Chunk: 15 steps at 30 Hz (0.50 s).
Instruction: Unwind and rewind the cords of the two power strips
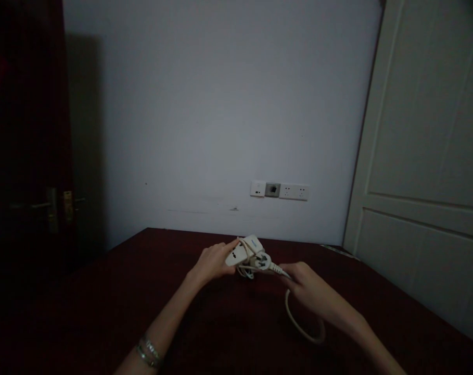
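Head view: a dark red surface [228,328] ran back to a pale wall [220,104] with a row of sockets [294,192], between a dark door [25,130] on the left and a pale panel [423,130] on the right. Both forearms reached forward, the hands apart. The left hand [215,261] gripped one end of the white power strip [238,255], above the surface's far half; the right hand [304,284] pinched the cord [301,330] just behind the plug [263,260], a loop hanging below.

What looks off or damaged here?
Wall: dark mark and thin scuffs above the table, unlike the plain paint around. One grey plate sits among white ones. The strip has cord wound around it, no visible damage.
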Available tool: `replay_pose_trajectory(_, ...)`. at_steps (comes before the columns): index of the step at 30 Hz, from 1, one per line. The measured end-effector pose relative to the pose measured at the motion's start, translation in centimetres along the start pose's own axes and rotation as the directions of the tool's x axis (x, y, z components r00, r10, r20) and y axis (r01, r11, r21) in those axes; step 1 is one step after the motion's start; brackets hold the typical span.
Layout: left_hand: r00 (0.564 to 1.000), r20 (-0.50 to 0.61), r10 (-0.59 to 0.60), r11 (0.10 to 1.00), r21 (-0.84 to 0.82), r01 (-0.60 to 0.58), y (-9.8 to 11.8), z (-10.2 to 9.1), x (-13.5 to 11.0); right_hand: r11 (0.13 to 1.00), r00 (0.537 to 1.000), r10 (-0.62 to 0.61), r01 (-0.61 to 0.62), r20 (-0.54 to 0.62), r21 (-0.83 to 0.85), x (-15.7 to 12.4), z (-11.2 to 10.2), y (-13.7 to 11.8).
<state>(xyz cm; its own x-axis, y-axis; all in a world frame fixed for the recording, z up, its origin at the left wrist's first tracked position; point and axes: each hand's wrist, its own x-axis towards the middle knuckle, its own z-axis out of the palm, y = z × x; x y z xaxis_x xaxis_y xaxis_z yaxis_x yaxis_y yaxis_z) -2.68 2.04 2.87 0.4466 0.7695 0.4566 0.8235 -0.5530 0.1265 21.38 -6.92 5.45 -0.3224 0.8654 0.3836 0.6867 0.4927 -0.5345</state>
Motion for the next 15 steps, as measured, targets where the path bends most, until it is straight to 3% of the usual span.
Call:
replay_pose_trajectory(4, 0.969, 0.135, 0.209, 0.962, -0.207, -0.179, 0.9, 0.0, -0.9, 0.993, 0.993, -0.111, 0.113, -0.044, 0.045, 0.9, -2.4, -0.5)
replay_pose_trajectory(7, 0.909, 0.198, 0.367, 0.878, -0.396, -0.268, 1.9, -0.8, -1.5, 0.981, 0.983, -0.174, 0.169, 0.05, 0.092, 1.8, -4.8, -0.7)
replay_pose_trajectory(11, 0.836, 0.267, 0.48, 0.782, -0.562, -0.27, 3.6, -2.6, -2.2, 0.983, 0.975, -0.165, 0.15, 0.147, 0.107, 2.7, -7.0, -0.4)
replay_pose_trajectory(15, 0.8, 0.292, 0.524, 0.706, -0.674, -0.216, 5.1, -3.9, -2.9, 0.967, 0.975, -0.162, 0.125, 0.152, 0.223, 3.2, -6.4, 0.5)
